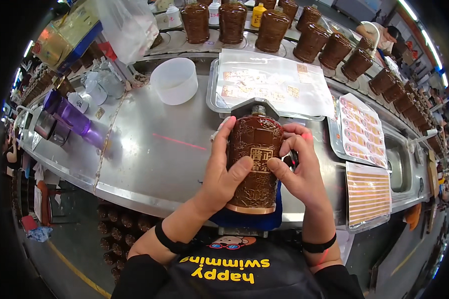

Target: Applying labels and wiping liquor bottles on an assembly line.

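A brown embossed glass bottle (pixel 254 192) rests in front of me, its neck pointing away and its copper-coloured base toward me. My left hand (pixel 219 172) grips its left side, with the thumb on the front. My right hand (pixel 304 167) is closed at the right side, its thumb at the edge of a square gold decal (pixel 261 159) on the bottle's front. A dark angular stand (pixel 244 107) shows behind the neck. Beneath the bottle lies something blue (pixel 277 209), mostly hidden. Beyond, a white sheet (pixel 264 62) carries several gold decals.
A translucent white tub (pixel 174 82) stands to the left, with a purple bottle (pixel 80 117) farther left. Trays on the right bear a sheet of round decals (pixel 361 129) and a gold-striped sheet (pixel 368 194), beside a sink (pixel 399 164). Similar brown bottles (pixel 272 31) line the conveyor behind.
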Tool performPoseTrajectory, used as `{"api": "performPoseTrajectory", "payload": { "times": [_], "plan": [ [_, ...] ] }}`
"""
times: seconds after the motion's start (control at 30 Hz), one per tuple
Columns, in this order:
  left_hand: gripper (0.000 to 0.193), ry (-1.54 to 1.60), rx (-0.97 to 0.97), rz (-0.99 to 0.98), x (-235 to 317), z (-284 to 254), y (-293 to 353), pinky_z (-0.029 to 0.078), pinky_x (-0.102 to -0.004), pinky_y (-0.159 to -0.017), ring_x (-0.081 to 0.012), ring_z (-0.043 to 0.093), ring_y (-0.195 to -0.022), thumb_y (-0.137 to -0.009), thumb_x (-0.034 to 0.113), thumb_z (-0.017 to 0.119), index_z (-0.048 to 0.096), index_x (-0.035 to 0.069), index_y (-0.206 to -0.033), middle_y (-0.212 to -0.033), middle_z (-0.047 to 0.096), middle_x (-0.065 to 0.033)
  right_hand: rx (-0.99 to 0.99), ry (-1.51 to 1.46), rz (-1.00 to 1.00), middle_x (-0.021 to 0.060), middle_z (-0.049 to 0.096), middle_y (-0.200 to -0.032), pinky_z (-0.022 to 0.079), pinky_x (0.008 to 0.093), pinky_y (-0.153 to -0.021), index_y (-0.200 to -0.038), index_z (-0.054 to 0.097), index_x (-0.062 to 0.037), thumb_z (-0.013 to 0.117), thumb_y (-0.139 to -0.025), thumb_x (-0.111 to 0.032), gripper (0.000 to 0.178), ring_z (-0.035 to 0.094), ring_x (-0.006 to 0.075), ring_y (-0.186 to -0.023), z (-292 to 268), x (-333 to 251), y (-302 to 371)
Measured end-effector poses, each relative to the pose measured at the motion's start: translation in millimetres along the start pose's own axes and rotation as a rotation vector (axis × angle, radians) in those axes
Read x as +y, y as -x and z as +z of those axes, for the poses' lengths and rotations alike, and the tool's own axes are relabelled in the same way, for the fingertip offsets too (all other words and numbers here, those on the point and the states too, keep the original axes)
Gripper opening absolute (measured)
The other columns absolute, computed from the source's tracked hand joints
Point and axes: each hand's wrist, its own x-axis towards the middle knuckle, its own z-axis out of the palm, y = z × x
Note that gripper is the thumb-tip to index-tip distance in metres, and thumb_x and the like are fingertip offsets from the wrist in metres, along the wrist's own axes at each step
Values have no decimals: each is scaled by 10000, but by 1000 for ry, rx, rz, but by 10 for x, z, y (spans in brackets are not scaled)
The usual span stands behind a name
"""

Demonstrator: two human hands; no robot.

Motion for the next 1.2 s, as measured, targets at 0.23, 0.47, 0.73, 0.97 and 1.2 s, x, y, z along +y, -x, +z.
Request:
{"api": "performPoseTrajectory", "payload": {
  "times": [0.23, 0.47, 0.73, 0.97, 1.2],
  "plan": [
    [767, -161, 2, -11, 2, -59, -10, 316, -369, -1095, -227, 392, -1300, -904, 177, 604, 149, -13, -1491, -1419, 338, -176, -9, -4, 32, 158, 424, -1230, 431, 298, -808, -871, 508, -64, 777, -777, -182, 308, 476, 218, -1044, 7, -41, -38],
    [674, -81, 84, -80, 96, -43, -103, 375, -336, -1032, -191, 460, -1192, -902, 192, 616, 246, -14, -1425, -1334, 425, -155, -27, -31, 84, 160, 430, -1221, 420, 316, -843, -870, 508, -63, 773, -778, -173, 301, 459, 237, -1087, 19, -59, -57],
    [722, -48, 72, -109, 130, -98, -117, 363, -363, -1051, -217, 441, -1221, -868, 182, 638, 232, -20, -1430, -1351, 398, -170, -24, 4, 40, 140, 431, -1222, 423, 292, -798, -872, 511, -69, 770, -779, -171, 293, 468, 201, -1008, 43, -66, -107],
    [847, -144, 16, -76, 138, -151, -127, 335, -377, -1082, -244, 410, -1280, -814, 182, 674, 171, -17, -1467, -1383, 372, -181, -10, 11, 29, 139, 423, -1230, 423, 300, -807, -865, 510, -74, 777, -776, -182, 302, 473, 201, -1013, 79, -50, -146],
    [876, -176, -3, -75, 117, -153, -111, 312, -391, -1101, -260, 392, -1298, -820, 183, 675, 137, -12, -1483, -1407, 337, -194, 51, 0, 27, 198, 526, -1263, 452, 296, -816, -1025, 567, -32, 711, -813, -77, 261, 544, 184, -1002, 16, -60, -144]
  ]
}}
